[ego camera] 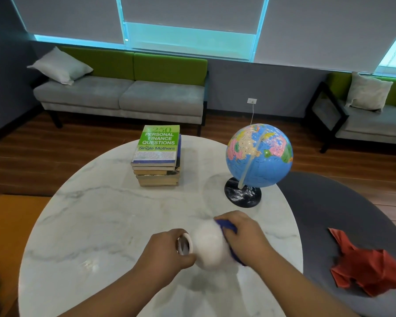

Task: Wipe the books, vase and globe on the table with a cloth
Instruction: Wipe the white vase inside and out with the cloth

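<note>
A white vase (209,244) lies tipped on its side above the round marble table (96,216), its mouth pointing left. My left hand (167,251) grips its neck and rim. My right hand (244,236) holds a blue cloth (226,226) against the vase's rounded body; most of the cloth is hidden under the hand. A stack of several books (157,156) with a green cover on top sits at the table's far middle. A blue globe (260,155) on a black base stands at the far right.
A red cloth (368,271) lies crumpled on a dark grey seat (325,209) to the right of the table. A grey and green sofa (124,92) stands along the back wall, and another seat (373,120) at the far right. The floor is wood.
</note>
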A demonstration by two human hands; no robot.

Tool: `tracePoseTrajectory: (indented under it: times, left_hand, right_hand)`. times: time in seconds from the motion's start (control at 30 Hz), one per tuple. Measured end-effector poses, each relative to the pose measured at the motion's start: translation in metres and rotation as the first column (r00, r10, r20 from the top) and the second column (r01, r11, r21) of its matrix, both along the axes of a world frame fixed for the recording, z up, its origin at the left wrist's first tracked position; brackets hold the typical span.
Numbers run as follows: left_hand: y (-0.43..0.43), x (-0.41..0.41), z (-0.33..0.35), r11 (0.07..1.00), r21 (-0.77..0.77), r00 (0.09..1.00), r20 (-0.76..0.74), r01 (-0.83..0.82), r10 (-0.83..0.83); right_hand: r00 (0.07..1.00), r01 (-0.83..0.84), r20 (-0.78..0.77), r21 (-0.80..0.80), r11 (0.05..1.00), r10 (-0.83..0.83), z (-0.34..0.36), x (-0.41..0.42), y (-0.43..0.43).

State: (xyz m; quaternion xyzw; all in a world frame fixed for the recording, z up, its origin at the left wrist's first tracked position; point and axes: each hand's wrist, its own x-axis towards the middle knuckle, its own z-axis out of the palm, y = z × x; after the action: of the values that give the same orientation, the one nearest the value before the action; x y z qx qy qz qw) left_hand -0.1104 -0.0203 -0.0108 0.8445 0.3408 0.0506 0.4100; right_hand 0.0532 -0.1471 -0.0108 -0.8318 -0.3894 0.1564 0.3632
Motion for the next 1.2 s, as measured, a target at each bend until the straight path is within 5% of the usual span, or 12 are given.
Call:
tracePoseTrajectory:
  times: [0.1,0.3,0.4,0.53,0.77,0.97,1.2]
  left_hand:
    - [0.0,0.002,-0.001,1.0,-0.005,1.0,-0.008,0.008,-0.008]
    - [0.003,-0.003,-0.005,1.0,0.008,1.0,0.006,0.019,-0.019]
    - [0.003,-0.01,-0.007,0.999,-0.036,1.0,0.023,0.011,-0.01]
    - [0.007,-0.012,-0.005,0.993,-0.112,0.999,0.027,-0.032,0.035]
    - [0.008,-0.017,-0.002,0.994,-0.077,0.996,0.042,0.078,-0.075]
    - [0.009,-0.02,-0.004,0.993,0.001,0.993,-0.03,0.117,-0.117]
    - [0.013,-0.023,-0.008,0.981,-0.192,0.999,0.007,-0.041,0.043]
  right_hand:
    - [0.992,0.124,0.048,-0.072,0.99,-0.121,-0.006,0.002,0.005]
    - [0.95,-0.265,0.188,0.068,0.962,0.249,-0.012,-0.037,-0.007]
    - [0.995,-0.094,0.056,0.16,0.983,0.086,-0.014,-0.018,-0.014]
    - [0.989,0.123,-0.091,0.085,0.989,-0.115,-0.019,0.002,-0.019]
    - [0.987,0.159,0.001,0.025,0.987,-0.159,-0.021,0.002,-0.014]
    - [0.974,-0.196,0.119,0.022,0.98,0.192,-0.004,-0.023,-0.004]
    - [0.995,0.092,0.028,0.019,0.996,-0.093,-0.01,0.004,-0.008]
